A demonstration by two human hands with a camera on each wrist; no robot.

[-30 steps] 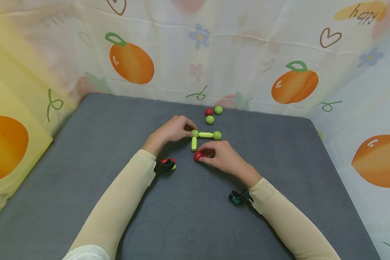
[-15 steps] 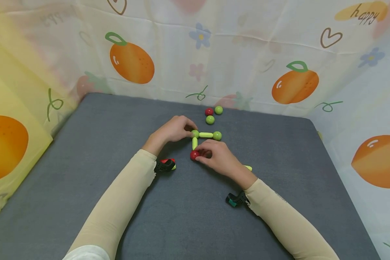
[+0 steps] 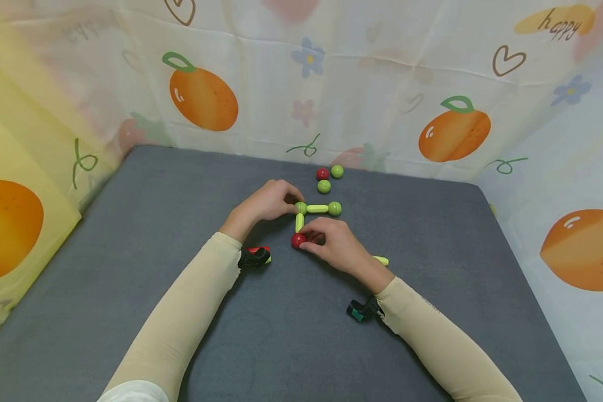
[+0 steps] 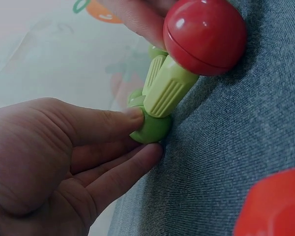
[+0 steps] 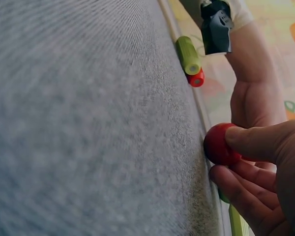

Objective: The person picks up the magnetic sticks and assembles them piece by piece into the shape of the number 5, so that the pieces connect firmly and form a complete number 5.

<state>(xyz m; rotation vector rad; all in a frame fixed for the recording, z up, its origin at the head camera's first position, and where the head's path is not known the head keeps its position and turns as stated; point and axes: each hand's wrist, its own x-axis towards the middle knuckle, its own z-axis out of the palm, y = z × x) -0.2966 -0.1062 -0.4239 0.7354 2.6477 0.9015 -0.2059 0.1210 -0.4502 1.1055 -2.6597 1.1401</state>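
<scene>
Red ball: red ball point(image 3: 298, 240) at nr end of the L-shape, down at desk point(image 3: 261, 346) level, touching near rod point(image 3: 299, 223); whether fully seated, can't tell.
R hand: R hand point(image 3: 339, 243) grasping red ball, thumb one side, fingers opp.
L hand: L hand point(image 3: 268, 201) pinching corner ball point(image 3: 301, 208) btwn thumb & fingers, i.e. bracing the corner.
Rest of L: side rod point(image 3: 317, 209) runs corner ball to end ball point(image 3: 334, 209); no hand on either.
Balls, feel: glossy, prob. hard plastic, light; may slip or roll if pinched off-centre. Best hold = across the widest part, clear of the rod contact.
Rods, feel: look stiff, light; ridges on near rod shd help grip. Hold mid-length, ends free.
Joints: likely weakest pt; sideways twist cd pop one apart. Push/pull in line w/ rod, other hand on corner ball.
Breakage: low risk, I'd guess.
Loose bits: spare red ball point(image 3: 322, 175) + 2 spare green balls point(image 3: 337, 171) at back; green rod point(image 5: 188, 54) & red rod point(image 5: 196, 78) by L wrist; loose rod point(image 3: 381, 261) by R wrist.
</scene>
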